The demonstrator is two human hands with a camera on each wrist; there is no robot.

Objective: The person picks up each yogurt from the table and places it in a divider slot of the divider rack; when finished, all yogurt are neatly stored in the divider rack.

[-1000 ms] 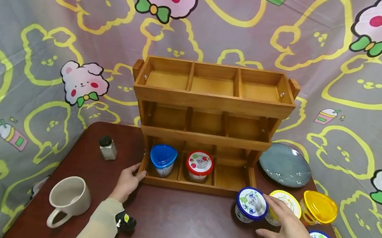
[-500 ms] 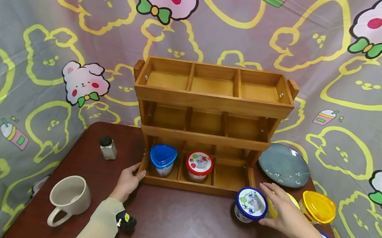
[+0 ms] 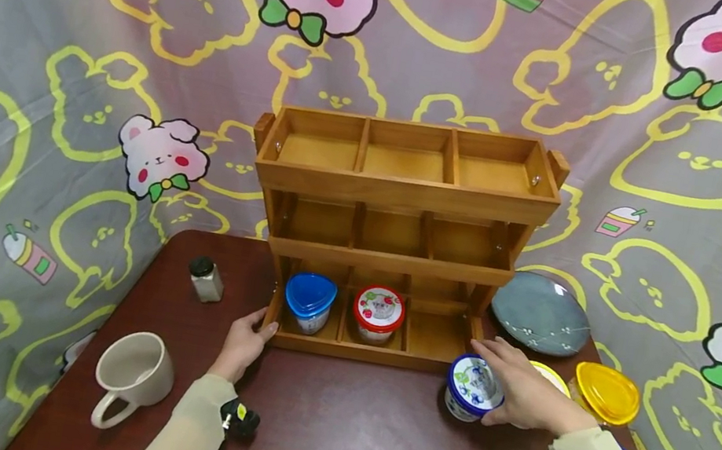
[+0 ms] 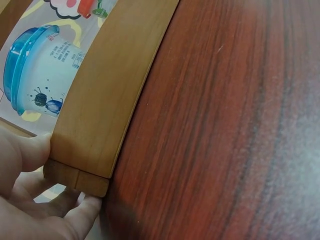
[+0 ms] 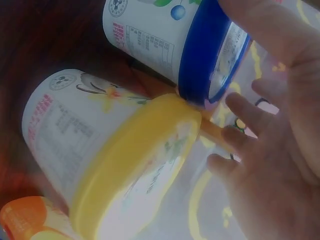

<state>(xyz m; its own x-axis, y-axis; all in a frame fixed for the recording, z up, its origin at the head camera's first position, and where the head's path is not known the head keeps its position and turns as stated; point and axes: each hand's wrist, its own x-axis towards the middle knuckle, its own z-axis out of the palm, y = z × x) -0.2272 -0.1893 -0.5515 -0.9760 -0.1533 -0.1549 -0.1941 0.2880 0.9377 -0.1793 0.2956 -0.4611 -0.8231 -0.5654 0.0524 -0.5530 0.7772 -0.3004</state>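
Note:
My left hand (image 3: 243, 345) grips the lower left corner of a three-tier wooden rack (image 3: 405, 194); the left wrist view shows thumb and fingers around the wooden end (image 4: 77, 177). My right hand (image 3: 523, 387) is at a round blue-lidded tub (image 3: 471, 391) on the table, just off the rack's right front corner. In the right wrist view the thumb lies at the rim of the tub's blue lid (image 5: 202, 55), while the other fingers are spread and apart from it. A yellow-lidded tub (image 5: 110, 150) stands beside it, partly behind the hand.
The rack's bottom tier bears a blue-lidded cup (image 3: 310, 300) and a red-lidded tub (image 3: 378, 311). A grey-blue plate (image 3: 540, 312) and a yellow cup (image 3: 605, 393) are at right. A mug (image 3: 135, 374) and a black-capped jar (image 3: 206, 280) stand left. Patterned cloth surrounds the table.
My right hand has moved left from over the yellow-lidded tub to the blue-lidded tub. My left hand stays on the rack's corner.

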